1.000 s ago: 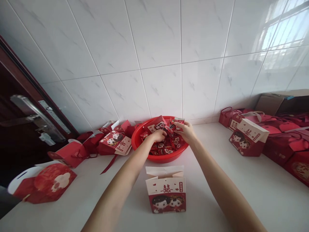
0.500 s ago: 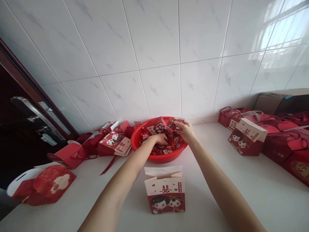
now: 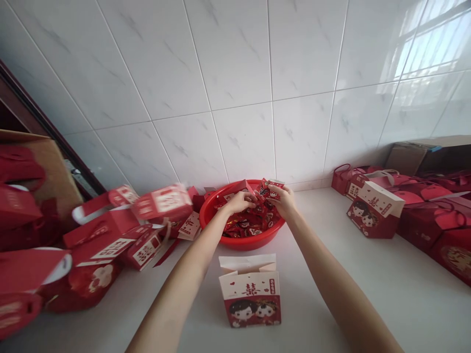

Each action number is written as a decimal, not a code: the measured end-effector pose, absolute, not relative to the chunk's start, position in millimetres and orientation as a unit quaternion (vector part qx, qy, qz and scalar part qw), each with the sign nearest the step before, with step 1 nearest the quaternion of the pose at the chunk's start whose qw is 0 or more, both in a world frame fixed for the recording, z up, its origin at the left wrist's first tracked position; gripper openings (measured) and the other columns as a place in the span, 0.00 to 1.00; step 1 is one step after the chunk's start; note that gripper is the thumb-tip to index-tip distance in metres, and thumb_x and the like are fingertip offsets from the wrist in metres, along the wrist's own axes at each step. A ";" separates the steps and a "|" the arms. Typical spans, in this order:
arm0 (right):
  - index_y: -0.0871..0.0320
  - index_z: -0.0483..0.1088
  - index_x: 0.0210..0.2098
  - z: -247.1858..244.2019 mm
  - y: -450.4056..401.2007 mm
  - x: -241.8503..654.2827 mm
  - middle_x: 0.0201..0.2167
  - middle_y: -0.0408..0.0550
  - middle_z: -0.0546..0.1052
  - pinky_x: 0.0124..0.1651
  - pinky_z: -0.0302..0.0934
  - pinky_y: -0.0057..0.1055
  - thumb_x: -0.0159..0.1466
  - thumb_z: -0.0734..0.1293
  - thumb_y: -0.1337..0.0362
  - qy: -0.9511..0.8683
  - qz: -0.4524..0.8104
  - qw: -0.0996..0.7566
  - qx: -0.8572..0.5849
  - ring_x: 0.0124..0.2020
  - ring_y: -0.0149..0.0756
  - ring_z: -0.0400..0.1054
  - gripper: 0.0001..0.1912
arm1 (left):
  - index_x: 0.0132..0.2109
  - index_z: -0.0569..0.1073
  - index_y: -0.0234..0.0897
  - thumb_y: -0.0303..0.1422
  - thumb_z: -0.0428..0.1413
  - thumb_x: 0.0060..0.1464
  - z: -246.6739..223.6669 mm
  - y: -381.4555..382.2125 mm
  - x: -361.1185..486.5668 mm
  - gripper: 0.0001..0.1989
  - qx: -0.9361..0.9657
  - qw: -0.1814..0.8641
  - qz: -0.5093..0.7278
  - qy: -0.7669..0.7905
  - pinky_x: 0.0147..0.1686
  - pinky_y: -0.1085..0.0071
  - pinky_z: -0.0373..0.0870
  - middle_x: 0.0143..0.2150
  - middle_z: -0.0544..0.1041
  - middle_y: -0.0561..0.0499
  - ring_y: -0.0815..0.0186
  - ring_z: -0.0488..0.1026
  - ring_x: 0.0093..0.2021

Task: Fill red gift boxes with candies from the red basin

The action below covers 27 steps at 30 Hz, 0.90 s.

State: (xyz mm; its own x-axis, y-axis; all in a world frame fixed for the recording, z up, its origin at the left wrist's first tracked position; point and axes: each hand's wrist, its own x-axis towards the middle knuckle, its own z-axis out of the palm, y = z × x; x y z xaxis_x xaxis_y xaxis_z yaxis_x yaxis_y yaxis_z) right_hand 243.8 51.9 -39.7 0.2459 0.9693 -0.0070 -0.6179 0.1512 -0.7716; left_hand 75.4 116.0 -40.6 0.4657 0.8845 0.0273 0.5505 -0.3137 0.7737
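Observation:
A red plastic basket [image 3: 253, 243] full of small red wrapped packets [image 3: 250, 228] stands against the wall. Over its right rim, my right hand [image 3: 287, 202] is closed around red candy packets [image 3: 273, 189] with white and black print. My left hand [image 3: 241, 202] is above the pile, fingertips pinched together close to the packets at my right hand; what they grip is not clear. In front of the basket an upright red and cream gift box [image 3: 252, 299] with two cartoon faces has its top flaps raised. Neither hand touches this box.
Red gift boxes [image 3: 99, 245] are heaped at the left, some blurred, beside a cardboard carton [image 3: 61, 171]. At the right stand a cartoon gift box [image 3: 375, 211], more red boxes [image 3: 423, 215] and another carton [image 3: 408, 154]. A tiled wall [image 3: 243, 142] bounds the counter.
My left hand has risen out of the packets towards my right hand, which stays nearly in place. At the left, a carton and more red boxes have come into view, covering the door handle.

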 end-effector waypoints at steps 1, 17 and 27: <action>0.57 0.74 0.24 -39.8 52.2 244.0 0.23 0.42 0.79 0.27 0.68 0.25 0.48 0.74 0.69 -0.256 0.556 0.715 -0.339 0.26 0.33 0.74 0.05 | 0.37 0.80 0.37 0.25 0.62 0.43 -40.1 114.9 74.5 0.10 0.771 0.364 0.248 0.461 0.42 0.67 0.72 0.36 0.82 0.50 0.61 0.77 0.40; 0.56 0.74 0.25 -42.5 52.6 242.8 0.24 0.42 0.79 0.27 0.69 0.27 0.47 0.74 0.67 -0.284 0.545 0.710 -0.345 0.26 0.33 0.74 0.07 | 0.35 0.82 0.34 0.26 0.62 0.44 -45.1 104.4 49.8 0.08 0.702 0.367 0.389 0.470 0.49 0.62 0.73 0.40 0.84 0.45 0.58 0.79 0.43; 0.56 0.74 0.26 -45.7 50.6 240.1 0.23 0.42 0.79 0.28 0.70 0.32 0.44 0.75 0.64 -0.314 0.529 0.706 -0.350 0.24 0.36 0.73 0.09 | 0.38 0.80 0.35 0.30 0.65 0.46 -52.4 100.7 50.9 0.09 0.667 0.425 0.399 0.464 0.51 0.62 0.74 0.43 0.83 0.47 0.59 0.79 0.46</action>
